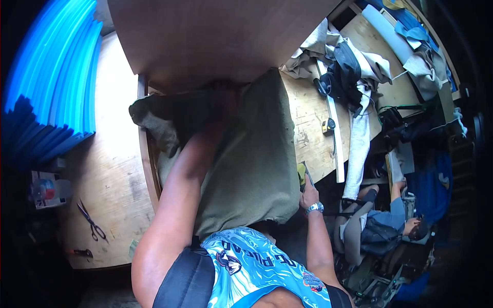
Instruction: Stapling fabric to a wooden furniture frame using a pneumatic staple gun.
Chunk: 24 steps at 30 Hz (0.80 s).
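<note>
Olive-green fabric (pixel 246 164) drapes over a piece of furniture with a wooden side edge (pixel 146 154) and a tall brown panel (pixel 221 41) at its far end. My left arm stretches forward across the fabric. My left hand (pixel 226 100) is in deep shadow where the fabric meets the panel, and its fingers cannot be made out. At the fabric's right edge, my right hand (pixel 309 195) is closed round a yellow-green and dark tool (pixel 301 175) that looks like a staple gun. Its lower part is hidden by the hand.
Left, a table (pixel 115 154) bears blue foam sheets (pixel 56 72), scissors (pixel 91 222) and a plastic container (pixel 50 190). Right, a wooden bench (pixel 308 118) carries a tape measure (pixel 327 126), a white strip (pixel 336 138) and fabric scraps (pixel 349 61). Another person (pixel 380 226) sits at lower right.
</note>
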Tool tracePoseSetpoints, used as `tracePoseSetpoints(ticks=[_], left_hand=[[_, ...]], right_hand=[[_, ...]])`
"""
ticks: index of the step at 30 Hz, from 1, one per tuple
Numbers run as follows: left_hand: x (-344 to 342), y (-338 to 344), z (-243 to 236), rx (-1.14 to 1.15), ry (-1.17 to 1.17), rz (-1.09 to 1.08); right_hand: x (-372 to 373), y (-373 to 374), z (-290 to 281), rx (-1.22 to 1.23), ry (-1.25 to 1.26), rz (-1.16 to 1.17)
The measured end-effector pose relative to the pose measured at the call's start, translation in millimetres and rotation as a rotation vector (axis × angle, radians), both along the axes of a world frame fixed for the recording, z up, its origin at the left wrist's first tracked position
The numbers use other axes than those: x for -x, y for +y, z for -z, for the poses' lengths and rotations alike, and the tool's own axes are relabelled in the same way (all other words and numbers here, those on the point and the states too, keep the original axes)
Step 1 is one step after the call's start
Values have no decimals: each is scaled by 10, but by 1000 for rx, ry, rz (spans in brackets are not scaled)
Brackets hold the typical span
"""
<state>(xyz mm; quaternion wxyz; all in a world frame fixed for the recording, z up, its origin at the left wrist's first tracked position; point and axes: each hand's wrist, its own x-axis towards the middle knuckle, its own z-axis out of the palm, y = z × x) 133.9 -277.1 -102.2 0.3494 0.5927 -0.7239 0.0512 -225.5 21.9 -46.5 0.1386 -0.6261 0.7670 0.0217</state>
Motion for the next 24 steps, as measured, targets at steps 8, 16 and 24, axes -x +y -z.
tracePoseSetpoints(ticks=[8, 16, 24], left_hand=[[85, 337, -230, 137, 95, -19], [-219, -208, 137, 65, 92, -158], [-176, -255, 142, 41, 206, -250]], right_hand=[[288, -73, -295, 185, -157, 22], [-791, -694, -2509, 66, -705, 161], [-2158, -2006, -2078, 6, -940, 74]])
